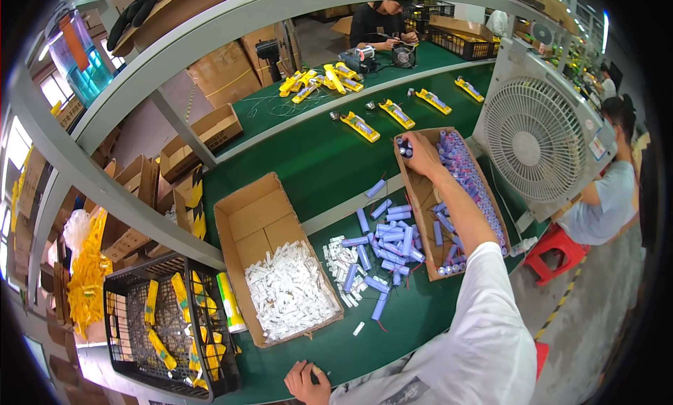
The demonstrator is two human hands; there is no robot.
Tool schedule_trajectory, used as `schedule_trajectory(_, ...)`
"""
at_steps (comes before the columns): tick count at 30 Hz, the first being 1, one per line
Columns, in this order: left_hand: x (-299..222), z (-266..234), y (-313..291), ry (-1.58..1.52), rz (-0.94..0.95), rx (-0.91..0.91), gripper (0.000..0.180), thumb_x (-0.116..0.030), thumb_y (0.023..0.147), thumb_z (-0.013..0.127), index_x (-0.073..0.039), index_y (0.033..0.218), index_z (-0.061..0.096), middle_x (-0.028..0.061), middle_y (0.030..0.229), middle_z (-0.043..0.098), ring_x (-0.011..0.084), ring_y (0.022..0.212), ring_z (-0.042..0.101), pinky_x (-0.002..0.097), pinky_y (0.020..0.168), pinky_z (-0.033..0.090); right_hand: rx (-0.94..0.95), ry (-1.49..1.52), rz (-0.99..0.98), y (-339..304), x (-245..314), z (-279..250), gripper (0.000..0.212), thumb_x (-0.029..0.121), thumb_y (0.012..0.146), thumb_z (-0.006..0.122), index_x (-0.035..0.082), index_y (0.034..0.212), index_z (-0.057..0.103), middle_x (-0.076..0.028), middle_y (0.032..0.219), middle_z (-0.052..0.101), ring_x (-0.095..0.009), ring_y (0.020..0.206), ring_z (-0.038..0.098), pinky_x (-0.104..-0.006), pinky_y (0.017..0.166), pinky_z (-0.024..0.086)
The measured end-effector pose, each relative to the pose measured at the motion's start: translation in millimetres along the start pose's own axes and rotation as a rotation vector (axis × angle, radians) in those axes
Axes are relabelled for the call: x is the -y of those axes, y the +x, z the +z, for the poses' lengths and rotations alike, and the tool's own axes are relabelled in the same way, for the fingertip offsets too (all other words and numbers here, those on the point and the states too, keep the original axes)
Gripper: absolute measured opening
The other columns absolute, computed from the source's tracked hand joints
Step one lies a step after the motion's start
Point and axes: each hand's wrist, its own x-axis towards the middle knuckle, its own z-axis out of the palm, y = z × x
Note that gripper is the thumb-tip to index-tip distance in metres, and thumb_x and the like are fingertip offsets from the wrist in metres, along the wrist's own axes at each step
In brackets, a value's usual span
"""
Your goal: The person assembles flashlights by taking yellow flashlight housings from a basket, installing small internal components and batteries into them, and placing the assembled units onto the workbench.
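My right hand (423, 156) reaches into the far left corner of a long cardboard box (419, 210), its fingers closed round cylindrical battery cells (404, 150) there. Upright purple cells (471, 184) fill the box's right side in rows, and several lie loose inside. My left hand (308, 382) rests at the near table edge, fingers curled in, with nothing seen in it. Between the boxes lies a heap of loose purple cells (394, 242), some with red wires. Small white pieces (339, 259) lie beside the heap.
A cardboard box (238, 216) holds many white pieces (291, 293). Left of it stands a black crate (126, 335) with yellow-wrapped parts. A fan (533, 135) stands at the right. Yellow battery assemblies (397, 115) lie along the green belt. A co-worker (378, 26) sits across.
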Motion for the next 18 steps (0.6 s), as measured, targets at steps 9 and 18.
schedule_trajectory(9,6.3,4.9,-3.1,-0.001,0.028,-0.034,0.013,-0.004,0.085,0.071,-0.002,0.098,0.069,0.0141,0.108,0.068,0.038,0.106,0.065,0.0501,0.092,0.047,0.048,-0.201,-0.271,-4.1,-5.3,-0.6,0.05,0.023,0.09,0.077,0.018,0.136,0.058,-0.012,0.122,0.067,-0.038,0.117,0.061,-0.0492,0.096,0.056)
schedule_trajectory(18,2.6,2.9,1.2,-0.009,0.023,-0.03,0.012,-0.004,0.086,0.07,-0.001,0.098,0.069,0.0142,0.108,0.068,0.0383,0.106,0.065,0.0504,0.092,0.047,0.074,0.479,0.171,-71.0,84.9,-98.8,0.015,0.021,0.091,0.078,0.01,0.099,0.071,-0.008,0.084,0.077,-0.023,0.073,0.074,-0.0368,0.065,0.057)
